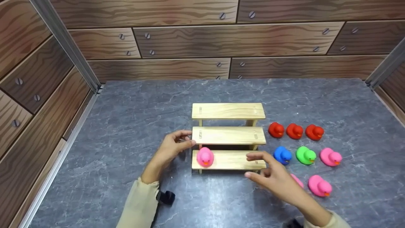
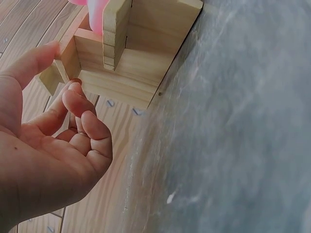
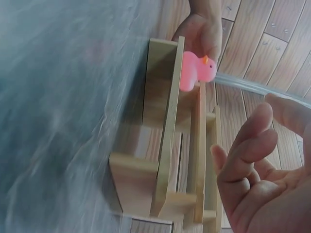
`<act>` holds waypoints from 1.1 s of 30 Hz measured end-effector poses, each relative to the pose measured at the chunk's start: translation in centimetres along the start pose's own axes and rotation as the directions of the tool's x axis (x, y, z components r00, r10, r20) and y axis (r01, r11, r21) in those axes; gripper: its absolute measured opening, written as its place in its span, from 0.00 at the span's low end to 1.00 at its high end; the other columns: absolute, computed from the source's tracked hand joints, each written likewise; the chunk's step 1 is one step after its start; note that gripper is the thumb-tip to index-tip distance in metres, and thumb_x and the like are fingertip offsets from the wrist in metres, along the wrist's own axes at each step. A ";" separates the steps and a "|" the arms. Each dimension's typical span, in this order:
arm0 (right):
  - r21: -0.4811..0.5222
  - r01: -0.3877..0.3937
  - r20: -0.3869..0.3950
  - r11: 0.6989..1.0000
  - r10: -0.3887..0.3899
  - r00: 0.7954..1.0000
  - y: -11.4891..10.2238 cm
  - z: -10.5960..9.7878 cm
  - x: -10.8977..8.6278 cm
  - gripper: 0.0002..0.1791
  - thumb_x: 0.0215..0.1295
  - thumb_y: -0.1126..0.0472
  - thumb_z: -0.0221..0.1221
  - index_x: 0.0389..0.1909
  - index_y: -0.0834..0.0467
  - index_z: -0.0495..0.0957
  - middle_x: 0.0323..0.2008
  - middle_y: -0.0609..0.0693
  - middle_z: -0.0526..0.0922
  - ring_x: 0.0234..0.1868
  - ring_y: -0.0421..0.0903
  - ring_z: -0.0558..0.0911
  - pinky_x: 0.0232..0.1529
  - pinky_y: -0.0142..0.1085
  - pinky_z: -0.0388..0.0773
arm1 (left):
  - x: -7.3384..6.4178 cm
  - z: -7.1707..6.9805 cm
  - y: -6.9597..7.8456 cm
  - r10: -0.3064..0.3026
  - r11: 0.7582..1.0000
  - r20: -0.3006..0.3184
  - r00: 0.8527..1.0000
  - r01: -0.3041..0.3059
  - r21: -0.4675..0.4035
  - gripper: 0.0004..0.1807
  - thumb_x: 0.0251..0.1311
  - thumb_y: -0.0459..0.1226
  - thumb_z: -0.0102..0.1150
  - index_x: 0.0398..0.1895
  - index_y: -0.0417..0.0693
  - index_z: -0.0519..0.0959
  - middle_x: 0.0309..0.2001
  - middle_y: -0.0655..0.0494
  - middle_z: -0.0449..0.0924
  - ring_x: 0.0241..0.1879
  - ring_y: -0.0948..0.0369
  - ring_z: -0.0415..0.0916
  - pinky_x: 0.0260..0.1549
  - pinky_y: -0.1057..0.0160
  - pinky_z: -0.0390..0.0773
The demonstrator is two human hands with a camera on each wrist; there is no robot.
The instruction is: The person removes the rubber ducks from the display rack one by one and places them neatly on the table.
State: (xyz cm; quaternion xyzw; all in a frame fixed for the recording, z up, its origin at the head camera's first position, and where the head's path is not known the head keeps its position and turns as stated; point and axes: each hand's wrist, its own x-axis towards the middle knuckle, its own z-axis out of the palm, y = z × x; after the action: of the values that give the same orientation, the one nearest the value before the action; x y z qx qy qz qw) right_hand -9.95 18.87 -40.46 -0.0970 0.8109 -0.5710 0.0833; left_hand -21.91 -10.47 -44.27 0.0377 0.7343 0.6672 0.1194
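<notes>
A three-tiered wooden stand sits on the grey table. One pink rubber duck is at the left end of its lowest step, facing the front. My left hand is at the left end of the middle step, thumb and curled fingers pinching its edge; the left wrist view shows the thumb against the wood. Over the right end of the lowest step hovers my right hand, thumb and index finger spread apart with nothing between them. In the right wrist view its fingers are loosely bent.
Right of the stand are three red ducks in a row. Nearer lie a blue duck, a green duck and a pink duck. Another pink duck is closer still, beside one partly hidden by my right hand. Wood-patterned walls enclose the table.
</notes>
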 end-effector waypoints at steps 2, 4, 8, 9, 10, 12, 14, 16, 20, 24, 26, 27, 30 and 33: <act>0.014 -0.009 0.011 1.000 0.009 1.000 -0.2 0.5 0.5 0.28 0.62 0.61 0.63 0.61 0.62 0.67 0.60 0.65 0.70 0.16 0.33 0.68 0.17 0.29 0.69 | 0.0 -0.1 0.0 -0.002 1.000 -0.003 1.000 0.002 -0.004 0.22 0.51 0.30 0.65 0.52 0.33 0.77 0.32 0.58 0.73 0.29 0.64 0.68 0.25 0.70 0.67; 0.028 -0.025 0.023 0.999 0.024 0.999 -0.3 1.0 1.1 0.29 0.61 0.60 0.64 0.61 0.62 0.66 0.61 0.65 0.68 0.16 0.34 0.69 0.18 0.28 0.69 | 0.0 -0.1 0.0 -0.001 1.000 -0.004 1.000 0.001 -0.005 0.22 0.51 0.30 0.65 0.52 0.33 0.77 0.32 0.57 0.73 0.30 0.64 0.68 0.25 0.70 0.67; 0.023 -0.042 0.033 0.999 0.041 0.999 -0.6 2.1 2.0 0.29 0.59 0.58 0.65 0.60 0.60 0.67 0.62 0.65 0.68 0.17 0.34 0.69 0.18 0.26 0.67 | 0.1 -0.1 0.0 0.007 1.000 -0.003 1.000 -0.007 -0.001 0.23 0.51 0.30 0.65 0.52 0.32 0.76 0.32 0.57 0.73 0.30 0.64 0.68 0.25 0.70 0.68; 0.016 -0.037 0.031 0.999 0.036 0.999 -0.6 2.3 2.3 0.29 0.59 0.58 0.66 0.60 0.60 0.67 0.61 0.66 0.68 0.17 0.34 0.69 0.18 0.25 0.66 | 0.1 -0.1 0.0 0.010 1.000 0.000 1.000 -0.010 0.002 0.23 0.51 0.30 0.65 0.52 0.31 0.76 0.32 0.57 0.73 0.29 0.64 0.68 0.25 0.70 0.68; 0.009 -0.032 0.030 0.999 0.031 0.999 -0.6 2.6 2.5 0.29 0.59 0.58 0.66 0.59 0.60 0.68 0.61 0.65 0.69 0.16 0.34 0.69 0.18 0.25 0.66 | 0.1 -0.1 0.0 0.012 1.000 0.002 1.000 -0.012 0.004 0.23 0.51 0.30 0.65 0.52 0.31 0.76 0.32 0.57 0.73 0.29 0.64 0.68 0.25 0.70 0.68; -0.006 -0.009 0.033 1.000 0.009 0.999 -0.7 3.2 2.9 0.29 0.58 0.58 0.66 0.58 0.60 0.69 0.61 0.66 0.69 0.16 0.33 0.67 0.18 0.25 0.65 | 0.0 -0.1 0.0 0.014 1.000 0.006 1.000 -0.014 0.002 0.23 0.51 0.30 0.65 0.52 0.31 0.76 0.33 0.57 0.73 0.30 0.64 0.68 0.26 0.70 0.68; -0.025 0.010 0.033 1.000 -0.010 0.999 -0.7 3.8 3.2 0.28 0.58 0.58 0.67 0.58 0.60 0.69 0.60 0.66 0.70 0.15 0.33 0.66 0.17 0.26 0.65 | 0.1 -0.1 0.0 0.012 1.000 0.007 1.000 -0.012 0.003 0.23 0.51 0.30 0.65 0.52 0.31 0.76 0.33 0.57 0.73 0.29 0.64 0.68 0.26 0.70 0.68; -0.047 0.011 0.033 0.999 -0.010 0.999 -0.9 4.3 3.6 0.28 0.58 0.57 0.67 0.58 0.59 0.70 0.61 0.64 0.71 0.15 0.33 0.66 0.18 0.26 0.66 | 0.0 0.0 0.0 0.009 1.000 0.004 1.000 -0.009 0.001 0.23 0.51 0.30 0.65 0.52 0.31 0.76 0.33 0.57 0.73 0.30 0.64 0.68 0.26 0.70 0.68; -0.081 0.002 0.033 0.997 0.001 0.999 -1.2 5.0 4.1 0.27 0.58 0.56 0.67 0.58 0.57 0.70 0.61 0.62 0.72 0.15 0.35 0.65 0.19 0.27 0.67 | 0.0 0.0 0.0 0.002 1.000 -0.009 1.000 -0.002 0.004 0.23 0.50 0.30 0.66 0.52 0.33 0.77 0.33 0.57 0.74 0.30 0.64 0.69 0.25 0.69 0.69; -0.099 0.015 0.043 0.995 -0.011 0.999 -1.3 5.3 4.5 0.27 0.58 0.55 0.67 0.57 0.56 0.71 0.61 0.61 0.73 0.15 0.35 0.65 0.19 0.28 0.67 | -0.2 0.0 0.1 0.002 1.000 -0.006 1.000 -0.002 0.005 0.23 0.50 0.30 0.66 0.52 0.33 0.77 0.33 0.56 0.73 0.30 0.64 0.68 0.25 0.69 0.68; -0.102 0.023 0.048 0.995 -0.019 0.999 -1.4 5.4 4.6 0.27 0.58 0.55 0.67 0.57 0.55 0.71 0.61 0.62 0.73 0.15 0.35 0.65 0.18 0.28 0.67 | -0.2 0.0 0.2 0.005 1.000 -0.003 1.000 -0.005 0.005 0.23 0.50 0.30 0.65 0.52 0.33 0.77 0.34 0.56 0.73 0.30 0.64 0.68 0.25 0.69 0.68; -0.101 0.024 0.052 0.995 -0.019 0.998 -1.4 5.5 4.6 0.27 0.58 0.55 0.67 0.57 0.55 0.71 0.61 0.62 0.73 0.15 0.35 0.65 0.18 0.28 0.67 | -0.3 0.0 0.2 0.005 1.000 -0.002 1.000 -0.005 0.007 0.23 0.50 0.30 0.65 0.52 0.34 0.77 0.34 0.56 0.73 0.30 0.64 0.68 0.25 0.69 0.68; -0.095 0.027 0.063 0.995 -0.021 0.998 -1.4 5.7 4.8 0.27 0.58 0.54 0.67 0.57 0.53 0.71 0.62 0.61 0.72 0.15 0.35 0.65 0.19 0.29 0.67 | -0.2 0.0 0.2 0.007 1.000 -0.002 1.000 -0.007 0.011 0.23 0.51 0.31 0.65 0.52 0.34 0.77 0.34 0.56 0.73 0.30 0.64 0.68 0.25 0.69 0.68; -0.100 0.024 0.063 0.995 -0.018 0.998 -1.4 6.0 5.0 0.26 0.57 0.54 0.67 0.56 0.52 0.72 0.60 0.58 0.73 0.17 0.36 0.66 0.20 0.29 0.68 | -0.2 0.0 0.1 0.007 1.000 -0.002 1.000 -0.007 0.012 0.22 0.51 0.31 0.65 0.52 0.34 0.77 0.34 0.56 0.73 0.30 0.64 0.69 0.25 0.69 0.68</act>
State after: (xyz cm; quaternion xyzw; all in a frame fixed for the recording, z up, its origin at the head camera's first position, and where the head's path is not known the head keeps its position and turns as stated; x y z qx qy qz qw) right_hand -13.23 11.68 -41.22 -0.1273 0.8347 -0.5268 0.0976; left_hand -21.73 -10.46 -44.10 0.0403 0.7382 0.6632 0.1164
